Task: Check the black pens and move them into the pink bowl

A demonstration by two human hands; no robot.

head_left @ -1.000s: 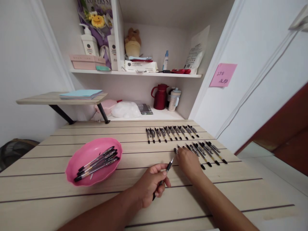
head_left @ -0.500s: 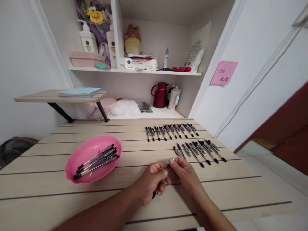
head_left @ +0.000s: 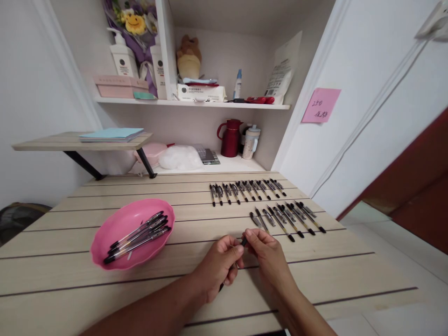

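Observation:
My left hand (head_left: 217,266) is closed around a black pen (head_left: 244,241), whose dark lower end pokes out below the palm. At the pen's upper end, my right hand (head_left: 266,252) pinches with thumb and fingertips; what exactly lies between them is mostly hidden. Just beyond my hands, a row of pens and their separate caps (head_left: 287,219) lies on the table. Farther back is a second row of pens with caps beside them (head_left: 247,191). To the left, several capped pens (head_left: 149,233) rest in a pink bowl (head_left: 101,238) with a wavy rim.
The slatted wooden table (head_left: 168,298) runs back to a white shelf unit (head_left: 196,103). A small raised stand (head_left: 49,141) bears blue paper (head_left: 112,133) at the left. A red jug (head_left: 230,139) and a pale cup (head_left: 251,143) stand at the back.
The view has shifted slightly. My hands stay together on the pen, with only small finger movements; the rows of pens and the bowl look the same.

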